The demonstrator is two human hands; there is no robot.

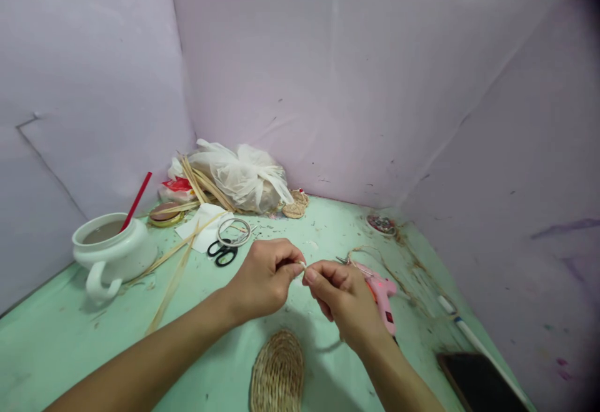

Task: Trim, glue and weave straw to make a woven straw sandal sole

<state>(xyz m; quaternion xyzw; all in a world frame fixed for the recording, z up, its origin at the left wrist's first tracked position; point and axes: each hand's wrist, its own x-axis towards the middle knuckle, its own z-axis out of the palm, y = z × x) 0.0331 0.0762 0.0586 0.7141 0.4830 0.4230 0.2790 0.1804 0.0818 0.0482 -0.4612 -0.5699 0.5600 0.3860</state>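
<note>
My left hand (269, 281) and my right hand (347, 302) meet in mid-air over the green table, thumbs and forefingers pinched. A small pale bit (302, 264) shows between the fingertips of both hands; it is too small to name, though it looks like a short piece of fibre. Below them, near the front edge of the picture, lies an oval woven straw sole (277, 371). A pink glue gun (385, 302) rests just beyond my right hand, partly hidden by it.
Left stands a white pot (140, 252) with a red stick (135, 202). Black-handled scissors (222, 254), a metal ring (234, 232) and straw strips (175, 274) lie nearby. A plastic bag (248, 174) sits at the back. A phone (480, 382) and white rod (485, 349) lie right.
</note>
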